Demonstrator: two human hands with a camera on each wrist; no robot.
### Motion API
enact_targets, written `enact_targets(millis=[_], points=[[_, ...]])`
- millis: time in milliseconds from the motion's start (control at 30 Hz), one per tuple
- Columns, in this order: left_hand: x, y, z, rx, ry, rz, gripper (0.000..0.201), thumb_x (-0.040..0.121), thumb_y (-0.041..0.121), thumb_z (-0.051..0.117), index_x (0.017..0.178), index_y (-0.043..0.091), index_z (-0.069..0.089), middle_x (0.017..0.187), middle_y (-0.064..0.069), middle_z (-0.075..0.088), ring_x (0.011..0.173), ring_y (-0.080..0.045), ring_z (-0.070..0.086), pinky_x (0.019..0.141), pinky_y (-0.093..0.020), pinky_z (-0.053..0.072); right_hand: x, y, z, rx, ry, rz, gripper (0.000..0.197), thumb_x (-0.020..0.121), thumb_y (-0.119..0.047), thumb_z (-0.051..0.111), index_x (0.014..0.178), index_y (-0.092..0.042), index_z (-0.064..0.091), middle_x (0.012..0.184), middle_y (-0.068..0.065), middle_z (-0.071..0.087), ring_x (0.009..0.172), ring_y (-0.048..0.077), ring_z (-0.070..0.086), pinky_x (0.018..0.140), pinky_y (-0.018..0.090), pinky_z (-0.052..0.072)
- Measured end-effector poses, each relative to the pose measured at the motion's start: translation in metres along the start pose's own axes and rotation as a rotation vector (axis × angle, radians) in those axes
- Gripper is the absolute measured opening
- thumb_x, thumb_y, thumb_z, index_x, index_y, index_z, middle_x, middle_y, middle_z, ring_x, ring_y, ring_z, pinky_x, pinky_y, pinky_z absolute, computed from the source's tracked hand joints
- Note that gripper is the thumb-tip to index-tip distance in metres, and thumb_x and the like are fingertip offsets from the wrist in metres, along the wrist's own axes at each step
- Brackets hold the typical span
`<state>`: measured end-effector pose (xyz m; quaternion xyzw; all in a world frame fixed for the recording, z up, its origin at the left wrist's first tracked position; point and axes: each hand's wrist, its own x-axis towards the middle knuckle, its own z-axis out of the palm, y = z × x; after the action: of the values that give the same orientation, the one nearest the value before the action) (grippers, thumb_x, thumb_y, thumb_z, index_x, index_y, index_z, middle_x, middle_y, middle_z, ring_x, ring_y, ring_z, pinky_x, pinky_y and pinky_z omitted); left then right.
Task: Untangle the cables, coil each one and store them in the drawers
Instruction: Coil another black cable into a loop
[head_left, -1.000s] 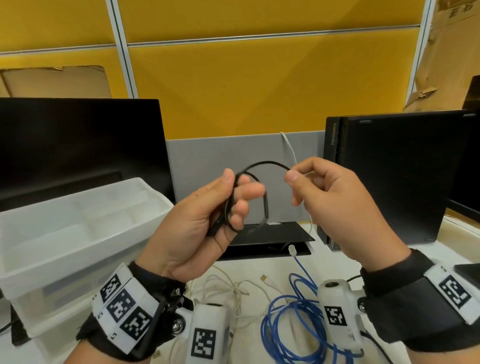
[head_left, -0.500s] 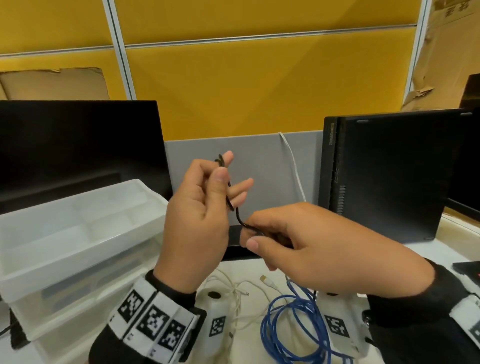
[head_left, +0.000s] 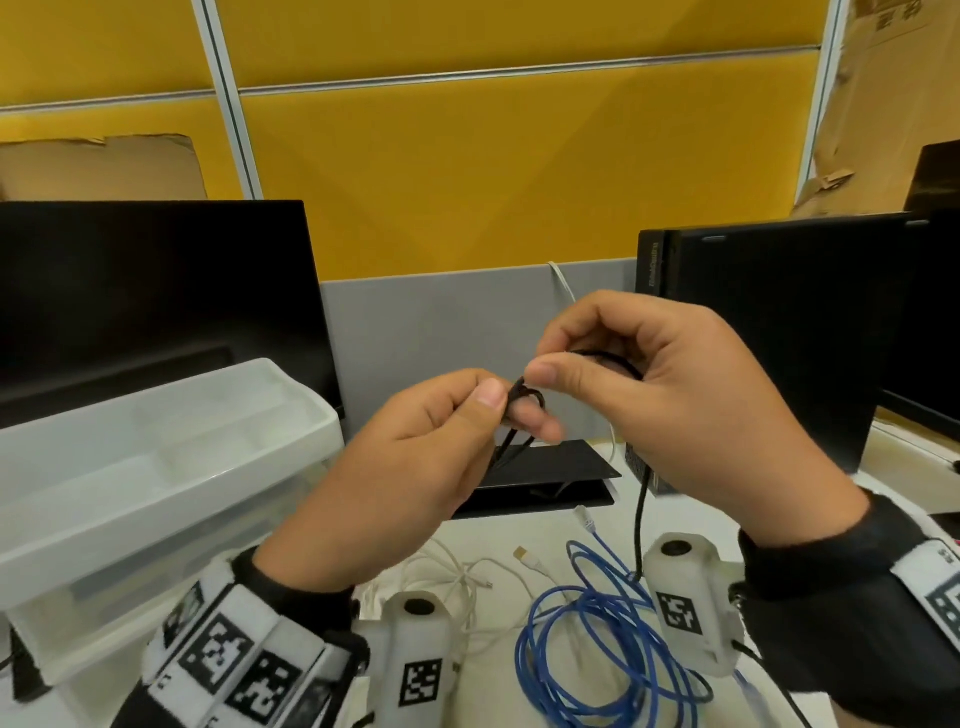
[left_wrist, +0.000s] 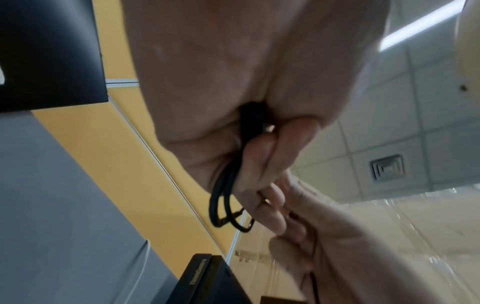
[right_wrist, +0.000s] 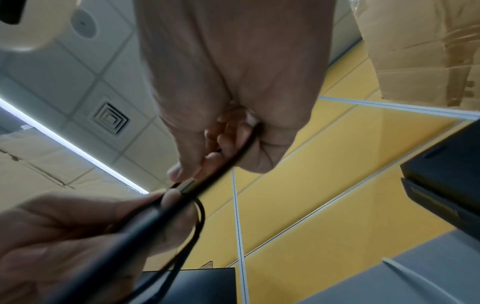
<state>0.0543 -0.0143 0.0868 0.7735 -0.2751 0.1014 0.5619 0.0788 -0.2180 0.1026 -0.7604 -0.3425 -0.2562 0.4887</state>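
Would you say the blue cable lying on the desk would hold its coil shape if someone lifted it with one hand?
Probably not: the blue cable lies in loose, untied, uneven loops, so they would likely sag and spread. It looks thin and light, and it overlaps the white cable, which might drag along.

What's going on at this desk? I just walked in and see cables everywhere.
A person is coiling a thin black cable in mid-air. The left hand pinches the small loops already made, while the right hand grips the free length, which hangs down to the desk. A blue cable and a white cable lie loose on the desk. The clear drawer unit stands at the left.
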Motion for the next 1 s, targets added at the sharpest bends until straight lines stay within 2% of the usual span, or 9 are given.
enact_targets(millis=[133, 233, 333, 467, 633, 733, 800, 867, 1000], points=[[0.002, -0.002, -0.014, -0.337, 0.006, -0.027, 0.036, 0.108, 0.032, 0.041, 0.087, 0.016, 0.066, 0.071, -0.019, 0.044, 0.042, -0.004, 0.026, 0.05, -0.026, 0.022, 0.002, 0.01, 0.007, -0.034, -0.072, 0.103, 0.014, 0.102, -0.034, 0.062, 0.102, -0.034, 0.077, 0.076, -0.016, 0.068, 0.063, 0.005, 0.056, 0.057, 0.021, 0.047], [0.004, -0.002, -0.012, -0.711, 0.023, -0.104, 0.031, 0.111, 0.029, 0.035, 0.09, 0.015, 0.054, 0.085, -0.006, 0.056, 0.04, -0.005, 0.031, 0.047, -0.018, 0.03, 0.0, 0.013, 0.021, -0.051, -0.159, 0.21, 0.023, 0.109, -0.029, 0.053, 0.099, -0.038, 0.072, 0.063, -0.016, 0.059, 0.051, 0.001, 0.047, 0.05, 0.016, 0.038], [0.007, -0.002, -0.009, -0.844, 0.101, -0.087, 0.029, 0.112, 0.029, 0.032, 0.092, 0.016, 0.049, 0.121, -0.006, 0.073, 0.05, -0.003, 0.048, 0.05, -0.014, 0.038, -0.003, 0.014, 0.035, -0.126, -0.265, 0.271, 0.023, 0.111, -0.025, 0.047, 0.114, -0.036, 0.067, 0.076, -0.006, 0.068, 0.051, -0.001, 0.053, 0.049, 0.014, 0.041], [0.012, -0.01, -0.007, -0.549, 0.381, 0.072, 0.028, 0.114, 0.026, 0.03, 0.098, 0.014, 0.05, 0.138, -0.007, 0.067, 0.102, -0.013, 0.075, 0.063, -0.017, 0.052, -0.01, 0.011, 0.049, -0.186, -0.511, 0.323, 0.025, 0.11, -0.024, 0.046, 0.128, -0.03, 0.063, 0.084, -0.004, 0.072, 0.053, -0.006, 0.057, 0.051, 0.01, 0.043], [0.014, -0.029, -0.004, 0.065, 0.459, 0.212, 0.023, 0.112, 0.025, 0.031, 0.098, 0.015, 0.045, 0.158, 0.004, 0.045, 0.105, -0.01, 0.075, 0.083, -0.027, 0.061, -0.013, -0.012, 0.043, -0.213, -0.616, 0.237, 0.021, 0.109, -0.029, 0.048, 0.095, -0.033, 0.064, 0.081, -0.005, 0.072, 0.057, -0.002, 0.056, 0.057, 0.013, 0.043], [0.011, -0.034, -0.004, 0.404, 0.385, 0.196, 0.021, 0.111, 0.032, 0.034, 0.098, 0.021, 0.046, 0.144, 0.01, 0.061, 0.078, 0.001, 0.072, 0.065, -0.025, 0.054, -0.01, -0.019, 0.029, -0.136, -0.511, 0.178, 0.02, 0.106, -0.033, 0.056, 0.091, -0.03, 0.069, 0.075, 0.004, 0.07, 0.06, 0.018, 0.058, 0.056, 0.029, 0.048], [0.008, -0.03, -0.001, 0.428, 0.319, 0.175, 0.023, 0.111, 0.032, 0.034, 0.095, 0.025, 0.048, 0.109, 0.027, 0.071, 0.058, -0.003, 0.062, 0.056, -0.028, 0.045, -0.007, -0.018, 0.019, -0.081, -0.368, 0.138, 0.019, 0.101, -0.038, 0.063, 0.089, -0.029, 0.075, 0.069, 0.008, 0.065, 0.064, 0.028, 0.059, 0.062, 0.044, 0.052], [0.004, -0.025, 0.003, 0.369, 0.223, 0.136, 0.03, 0.112, 0.031, 0.034, 0.087, 0.03, 0.05, 0.069, 0.028, 0.061, 0.052, -0.002, 0.051, 0.057, -0.025, 0.037, -0.004, -0.013, 0.008, -0.032, -0.229, 0.124, 0.019, 0.094, -0.042, 0.072, 0.085, -0.028, 0.08, 0.063, 0.012, 0.06, 0.055, 0.025, 0.05, 0.055, 0.04, 0.048], [0.002, -0.015, 0.006, 0.107, -0.008, 0.004, 0.041, 0.113, 0.029, 0.031, 0.097, 0.018, 0.067, 0.087, -0.002, 0.074, 0.051, -0.013, 0.032, 0.054, -0.024, 0.028, -0.001, 0.005, -0.001, -0.109, 0.06, 0.106, 0.033, 0.075, -0.058, 0.083, 0.069, -0.026, 0.077, 0.055, 0.01, 0.054, 0.05, 0.012, 0.041, 0.05, 0.028, 0.036]])
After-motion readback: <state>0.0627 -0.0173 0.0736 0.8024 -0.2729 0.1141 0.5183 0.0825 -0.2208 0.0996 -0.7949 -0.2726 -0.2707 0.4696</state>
